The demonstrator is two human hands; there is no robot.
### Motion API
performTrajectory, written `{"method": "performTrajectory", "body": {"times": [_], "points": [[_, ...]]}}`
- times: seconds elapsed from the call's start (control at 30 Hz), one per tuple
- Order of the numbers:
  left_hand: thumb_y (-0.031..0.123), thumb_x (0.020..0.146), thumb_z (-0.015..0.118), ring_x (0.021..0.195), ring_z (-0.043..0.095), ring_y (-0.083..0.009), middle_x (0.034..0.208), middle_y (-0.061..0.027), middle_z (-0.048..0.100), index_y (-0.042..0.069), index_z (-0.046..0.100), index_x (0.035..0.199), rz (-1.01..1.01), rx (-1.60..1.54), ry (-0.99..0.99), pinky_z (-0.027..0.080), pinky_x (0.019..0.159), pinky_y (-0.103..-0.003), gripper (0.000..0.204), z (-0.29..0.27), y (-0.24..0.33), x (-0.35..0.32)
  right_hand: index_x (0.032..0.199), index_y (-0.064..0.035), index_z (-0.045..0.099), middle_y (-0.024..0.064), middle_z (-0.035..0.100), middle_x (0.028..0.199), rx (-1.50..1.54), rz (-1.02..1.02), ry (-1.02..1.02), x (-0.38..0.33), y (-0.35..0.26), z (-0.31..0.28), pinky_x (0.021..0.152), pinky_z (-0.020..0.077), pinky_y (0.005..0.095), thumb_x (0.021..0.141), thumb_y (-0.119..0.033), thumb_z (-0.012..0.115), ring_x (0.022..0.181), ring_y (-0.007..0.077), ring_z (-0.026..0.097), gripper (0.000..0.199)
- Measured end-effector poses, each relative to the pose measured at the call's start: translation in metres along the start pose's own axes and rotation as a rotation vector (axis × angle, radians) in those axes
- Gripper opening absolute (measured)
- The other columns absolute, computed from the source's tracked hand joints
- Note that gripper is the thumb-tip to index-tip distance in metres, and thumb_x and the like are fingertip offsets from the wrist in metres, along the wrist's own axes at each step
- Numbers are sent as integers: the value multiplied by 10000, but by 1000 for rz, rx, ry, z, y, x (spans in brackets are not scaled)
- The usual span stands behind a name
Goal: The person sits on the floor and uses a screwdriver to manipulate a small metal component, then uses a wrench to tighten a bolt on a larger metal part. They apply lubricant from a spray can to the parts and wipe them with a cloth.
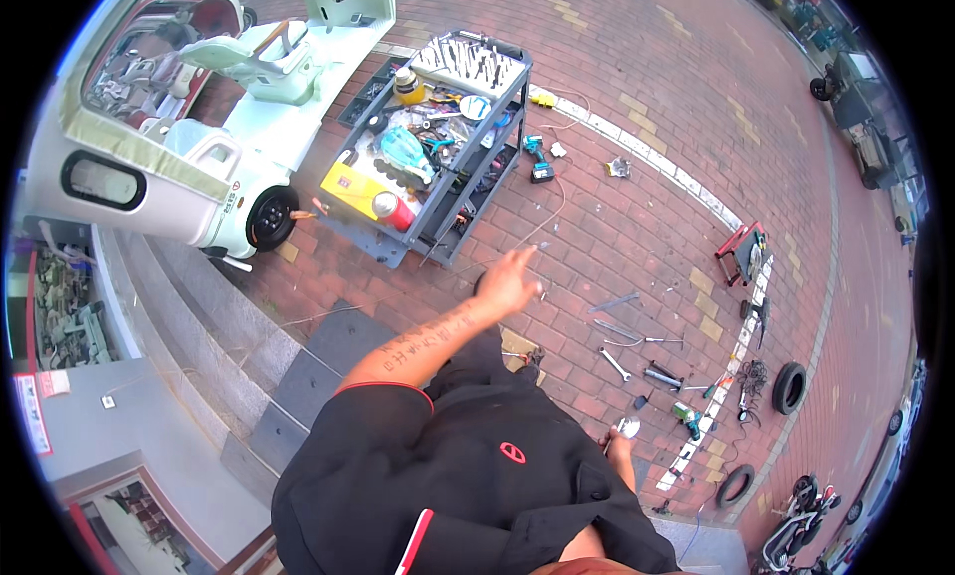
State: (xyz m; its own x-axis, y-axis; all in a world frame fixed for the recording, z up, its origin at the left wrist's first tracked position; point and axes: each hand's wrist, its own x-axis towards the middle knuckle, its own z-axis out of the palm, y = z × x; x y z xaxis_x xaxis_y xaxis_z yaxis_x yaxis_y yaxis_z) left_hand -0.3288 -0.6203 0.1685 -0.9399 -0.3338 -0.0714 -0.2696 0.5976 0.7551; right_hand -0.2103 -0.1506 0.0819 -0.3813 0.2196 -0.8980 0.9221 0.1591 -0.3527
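My left hand (509, 285) reaches out over the brick paving with its fingers apart and holds nothing. The tool cart (438, 239) stands just beyond it. Low on my right side, my right hand (616, 445) is closed round a shiny silver part (629, 427), whose exact kind is too small to make out. On the ground near that hand lie a wrench (615, 364), a green drill (686, 416) and a black-handled tool (664, 377). A teal cordless drill (538, 161) sits on the paving beside the cart.
A pale small vehicle (189, 192) with a black wheel (271, 219) stands at the left, above grey steps (214, 326). A red stand (740, 254), loose tires (789, 388) and a cable heap (752, 381) lie to the right. A thin cord crosses the bricks by the cart.
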Motion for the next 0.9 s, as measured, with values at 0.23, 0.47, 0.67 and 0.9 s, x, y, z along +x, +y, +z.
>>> {"method": "performTrajectory", "body": {"times": [0.23, 0.47, 0.67, 0.9], "points": [[232, 782, 739, 928, 646, -325, 943, -132, 678, 57, 718, 851, -211, -65, 132, 519, 810, -421, 189, -107, -107, 182, 822, -44, 576, 88, 604, 696, -647, -65, 149, 30, 26, 16, 619, 469, 365, 970, -330, 548, 639, 217, 606, 323], [203, 790, 718, 1065, 610, -315, 1146, -150, 625, 96, 662, 1116, -475, 89, 157, 492, 916, -410, 348, -149, -256, 319, 798, -69, 557, 70, 595, 656, -375, -149, -22, -59, -98, 98, 515, 459, 326, 977, -332, 523, 552, 186, 561, 320], [110, 777, 570, 1062, 647, -314, 1093, -170, 693, 127, 704, 1093, -411, 193, 122, 493, 944, -396, 344, -177, -344, 387, 748, -70, 568, 42, 563, 623, -413, 18, 34, -99, -136, 140, 537, 430, 308, 979, -362, 519, 571, 158, 543, 376], [287, 852, 662, 1099, 634, -296, 1139, -127, 690, 150, 707, 1132, -476, 267, -90, 476, 967, -390, 315, -188, -334, 429, 734, -61, 566, 46, 539, 648, -426, -20, 30, -88, -99, 136, 553, 419, 312, 966, -374, 532, 594, 154, 521, 391]]}}
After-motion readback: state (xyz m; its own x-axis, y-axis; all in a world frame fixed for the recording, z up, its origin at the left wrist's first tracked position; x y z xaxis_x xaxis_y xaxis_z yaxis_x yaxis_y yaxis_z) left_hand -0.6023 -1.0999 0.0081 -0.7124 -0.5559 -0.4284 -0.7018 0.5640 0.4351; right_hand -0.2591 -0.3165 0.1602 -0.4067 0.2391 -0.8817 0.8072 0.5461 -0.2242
